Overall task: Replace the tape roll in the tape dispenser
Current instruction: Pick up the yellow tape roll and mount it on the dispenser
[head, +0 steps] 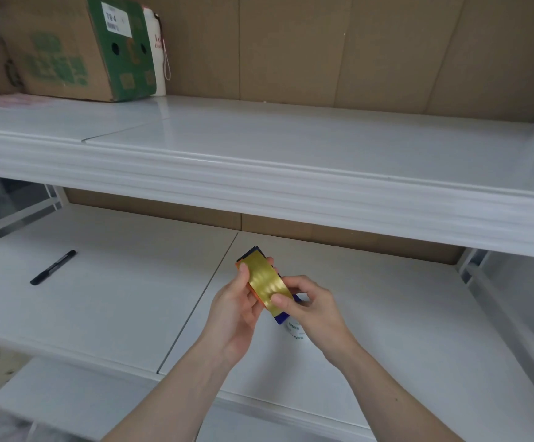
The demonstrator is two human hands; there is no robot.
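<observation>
I hold a yellowish tape roll (pixel 267 280) seated in a blue and orange tape dispenser (pixel 249 255) above the lower white shelf (pixel 115 301). My left hand (pixel 233 317) grips the dispenser from the left, thumb on the roll's upper edge. My right hand (pixel 311 309) pinches the roll's lower end with thumb and fingers. Much of the dispenser is hidden behind the roll and my fingers. A small white roll-like object (pixel 295 330) with printed text lies on the shelf just under my right hand.
A black pen (pixel 53 267) lies on the lower shelf to the left. On the upper shelf (pixel 291 145), at far left, stand a brown and green cardboard box (pixel 74 46) and a white bottle (pixel 157 52). Brown cardboard lines the back.
</observation>
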